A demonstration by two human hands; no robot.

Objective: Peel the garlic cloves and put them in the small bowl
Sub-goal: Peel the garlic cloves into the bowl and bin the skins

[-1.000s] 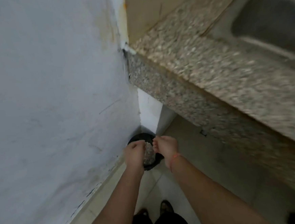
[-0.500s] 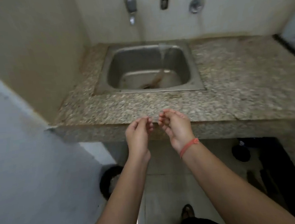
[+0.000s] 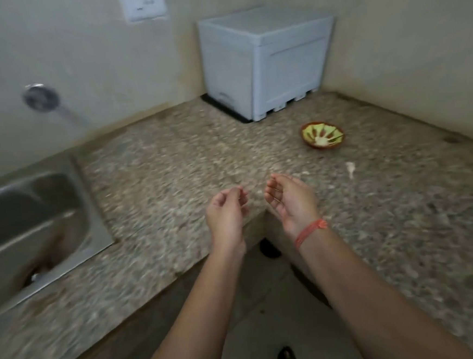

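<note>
Granite counter (image 3: pixel 172 170): your left hand (image 3: pixel 225 211) and right hand (image 3: pixel 290 200) hover short of the small bowl (image 3: pixel 321 134), loosely cupped and empty, seemingly ready to peel.

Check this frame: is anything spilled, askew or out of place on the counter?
One small white scrap lies loose on the counter, apart from the bowl, on its near side. It is too blurred to tell peel from clove. Nothing else stands out.
</note>
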